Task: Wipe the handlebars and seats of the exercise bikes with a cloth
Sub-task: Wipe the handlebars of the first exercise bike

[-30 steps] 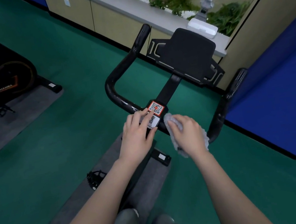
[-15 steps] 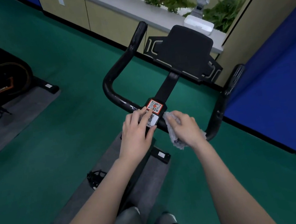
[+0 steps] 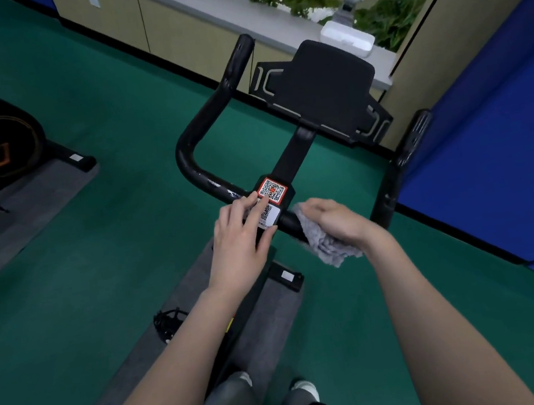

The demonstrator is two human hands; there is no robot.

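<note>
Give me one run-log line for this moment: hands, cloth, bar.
left hand: resting on handlebar beside QR sticker | right hand: grip on grey cloth, pressed to bar right of centre | step: wiping handlebar

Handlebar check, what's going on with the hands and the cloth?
Left hand rests on handlebar centre. Right hand grips grey cloth around the bar. Nothing blocking.
</note>
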